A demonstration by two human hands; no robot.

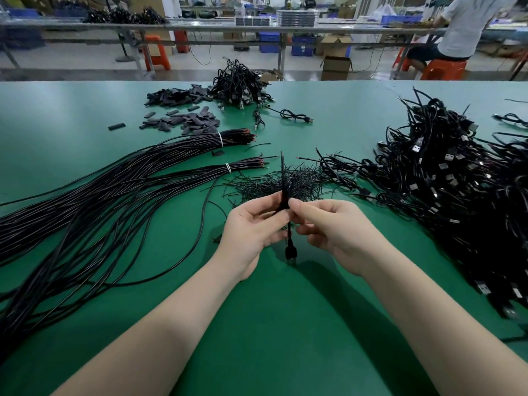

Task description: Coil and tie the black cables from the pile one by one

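Observation:
Both my hands hold one folded black cable (285, 192) upright above the green table (274, 324). My left hand (251, 230) grips the bundle from the left, and my right hand (328, 227) pinches it from the right with thumb and fingers. The cable's plug (291, 254) hangs below my hands, and a thin end sticks up above them. A big pile of black USB cables (457, 181) lies to the right. Thin black tie wires (274, 181) are heaped just behind my hands.
Long black cable bundles (114, 190) tied with white bands spread across the left. Short black sleeves (183, 115) and a smaller cable heap (240, 84) lie at the far side. A person sits at another bench (457, 30) behind.

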